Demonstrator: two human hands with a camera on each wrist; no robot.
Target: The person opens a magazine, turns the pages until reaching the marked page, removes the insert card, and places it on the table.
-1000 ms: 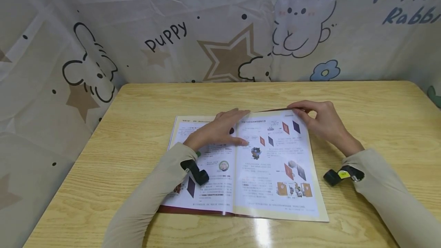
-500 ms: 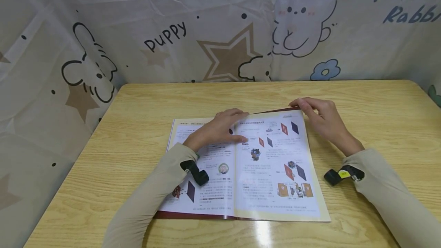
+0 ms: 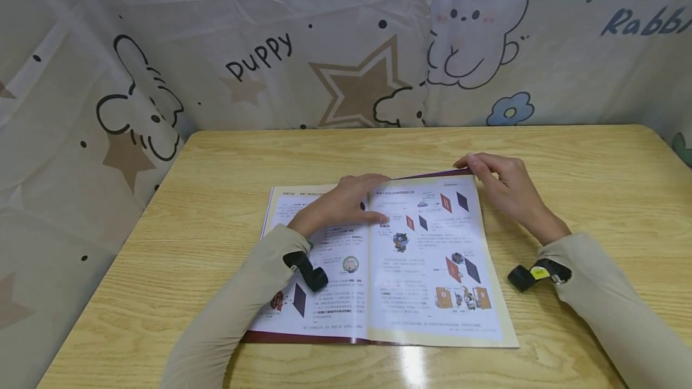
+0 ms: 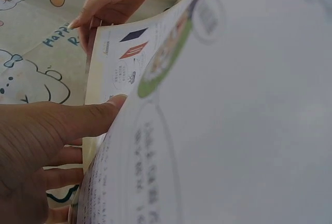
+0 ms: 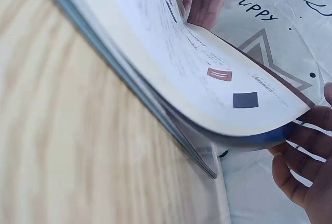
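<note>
A softcover book lies open on the wooden table, with printed text and small coloured pictures on both pages. My left hand lies across its top edge near the spine. In the left wrist view, its thumb touches the page while the fingers reach behind the edge. My right hand pinches the top right corner of the right-hand pages. Seen from the right wrist, the right page curves upward toward those fingers, above other layers. A purplish strip shows along the top edge beside the right fingertips.
Around the book is the light wooden table. Printed fabric with stars, a rabbit and lettering hangs behind it and at the left. A black wrist camera sits over the left page, and another is right of the book.
My right hand has shifted slightly up and right at the corner. The book has slid a little toward the front left. The strip along its top edge has turned from dark red to purplish.
</note>
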